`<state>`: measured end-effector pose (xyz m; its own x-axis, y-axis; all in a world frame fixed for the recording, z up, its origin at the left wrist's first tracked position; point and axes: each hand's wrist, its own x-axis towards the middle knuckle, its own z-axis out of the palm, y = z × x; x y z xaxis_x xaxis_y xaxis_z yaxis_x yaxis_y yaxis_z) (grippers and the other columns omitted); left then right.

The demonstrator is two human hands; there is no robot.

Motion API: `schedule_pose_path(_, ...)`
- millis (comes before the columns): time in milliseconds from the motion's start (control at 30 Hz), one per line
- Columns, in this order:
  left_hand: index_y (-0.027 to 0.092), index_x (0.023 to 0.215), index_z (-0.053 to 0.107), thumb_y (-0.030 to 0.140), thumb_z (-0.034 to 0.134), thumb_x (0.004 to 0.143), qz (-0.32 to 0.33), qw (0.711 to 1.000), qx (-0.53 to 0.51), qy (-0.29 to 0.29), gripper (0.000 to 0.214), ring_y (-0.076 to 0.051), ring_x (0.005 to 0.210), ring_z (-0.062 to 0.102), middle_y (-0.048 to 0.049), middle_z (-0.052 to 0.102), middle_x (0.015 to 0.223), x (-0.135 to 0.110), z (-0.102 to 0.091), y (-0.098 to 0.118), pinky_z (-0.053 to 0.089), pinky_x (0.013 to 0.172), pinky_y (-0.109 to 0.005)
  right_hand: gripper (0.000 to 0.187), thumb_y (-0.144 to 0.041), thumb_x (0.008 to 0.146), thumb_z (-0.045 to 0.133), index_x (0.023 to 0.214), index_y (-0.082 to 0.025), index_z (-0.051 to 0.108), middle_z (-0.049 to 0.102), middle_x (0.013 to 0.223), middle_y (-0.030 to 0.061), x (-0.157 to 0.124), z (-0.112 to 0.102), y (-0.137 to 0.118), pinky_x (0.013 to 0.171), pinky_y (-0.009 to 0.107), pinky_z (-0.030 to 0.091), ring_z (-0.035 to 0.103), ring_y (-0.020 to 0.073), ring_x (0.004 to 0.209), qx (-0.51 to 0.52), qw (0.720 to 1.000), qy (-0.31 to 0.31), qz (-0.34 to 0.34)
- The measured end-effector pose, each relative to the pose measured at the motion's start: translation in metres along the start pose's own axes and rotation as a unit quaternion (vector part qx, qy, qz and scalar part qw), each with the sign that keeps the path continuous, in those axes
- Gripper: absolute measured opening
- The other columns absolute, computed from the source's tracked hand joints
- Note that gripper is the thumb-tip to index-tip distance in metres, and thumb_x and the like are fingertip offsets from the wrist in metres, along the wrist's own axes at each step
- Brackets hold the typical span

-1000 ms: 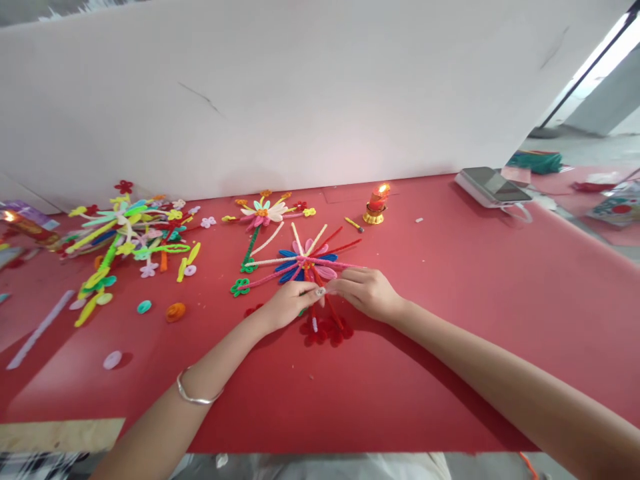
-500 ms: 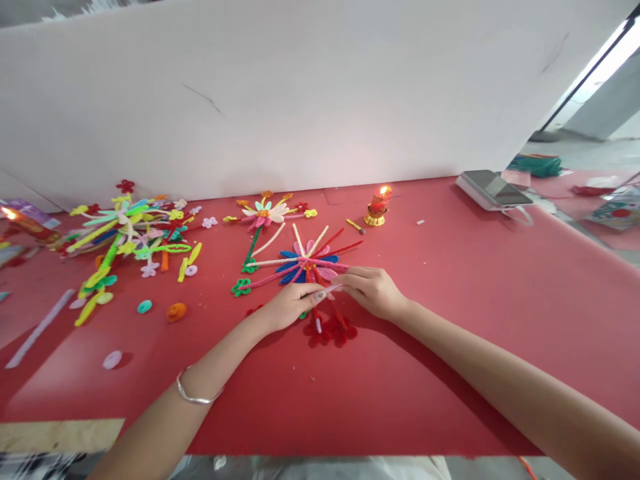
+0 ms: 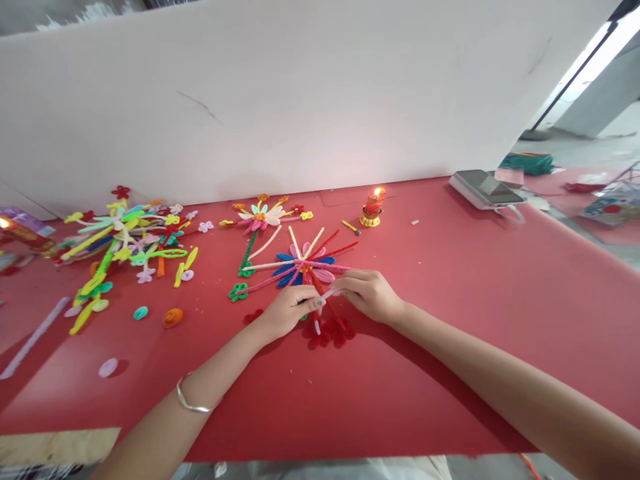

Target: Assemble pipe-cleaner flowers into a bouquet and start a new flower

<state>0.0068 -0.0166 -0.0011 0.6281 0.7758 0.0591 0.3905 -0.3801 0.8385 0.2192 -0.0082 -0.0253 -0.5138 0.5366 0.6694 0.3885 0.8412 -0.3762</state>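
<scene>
Pale-lilac strip (image 3: 329, 293), apparently chenille, is pinched by the left hand (image 3: 290, 311) and right hand (image 3: 371, 296), just nearside of the blue-and-pink pipe-cleaner flower (image 3: 303, 265), presumably so two grips steady it.

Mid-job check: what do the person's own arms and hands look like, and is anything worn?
The left hand and right hand are gloveless; no sleeves show. A thin, wavy, silver-coloured bangle circles the left forearm; nothing shows on the right forearm. Nail details are too small to tell.
</scene>
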Motion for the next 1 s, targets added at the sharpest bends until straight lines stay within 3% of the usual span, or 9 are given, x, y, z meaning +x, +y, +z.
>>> schedule_pose_path(100,0.014,0.066,0.057,0.047,0.042,0.088,0.004,0.999,-0.004,0.039,0.042,-0.012,0.063,0.044,0.0007,0.049,0.066,0.0,0.002,-0.003,0.034,0.063,-0.023,0.019,-0.016,0.089,0.044,0.091,-0.017,0.063,0.068,0.081,0.006,-0.001,0.003,0.001,0.064,0.024,0.048,0.063,0.014,0.071,0.028,0.999,0.009,0.044)
schedule_pose_path(233,0.014,0.067,0.057,0.059,0.032,0.086,-0.024,0.996,-0.088,0.022,0.056,-0.011,0.054,0.036,0.0028,0.038,0.057,0.002,0.0,-0.006,0.03,0.053,-0.023,0.015,-0.023,0.089,0.05,0.091,-0.017,0.063,0.068,0.083,0.0058,0.0,0.006,0.002,0.068,0.024,0.049,0.063,0.0143,0.074,0.071,0.994,0.006,0.079)
schedule_pose_path(433,0.013,0.073,0.055,0.062,0.038,0.083,-0.039,0.985,-0.169,0.0,0.053,-0.01,0.053,0.033,0.003,0.038,0.059,0.003,-0.002,-0.002,0.026,0.05,-0.022,0.02,-0.026,0.091,0.044,0.092,-0.017,0.063,0.065,0.074,0.005,0.001,0.007,-0.001,0.063,0.025,0.047,0.06,0.0144,0.066,0.039,0.998,-0.003,0.052)
schedule_pose_path(667,0.017,0.062,0.042,0.063,0.036,0.083,-0.032,0.984,-0.174,0.022,0.051,-0.009,0.051,0.03,0.0039,0.035,0.057,0.002,0.002,0.001,0.026,0.05,-0.024,0.023,-0.023,0.092,0.041,0.087,-0.016,0.062,0.057,0.066,0.0041,0.001,0.009,-0.007,0.054,0.024,0.043,0.052,0.0127,0.057,0.015,1.0,0.003,0.004)
schedule_pose_path(1000,0.017,0.061,0.04,0.061,0.036,0.085,-0.026,0.981,-0.193,0.025,0.05,-0.009,0.051,0.031,0.0036,0.037,0.057,0.003,0.006,-0.001,0.027,0.05,-0.024,0.022,-0.023,0.092,0.041,0.091,-0.016,0.061,0.06,0.07,0.0052,0.0,0.009,-0.007,0.057,0.025,0.045,0.055,0.0134,0.061,0.017,1.0,0.005,0.001)
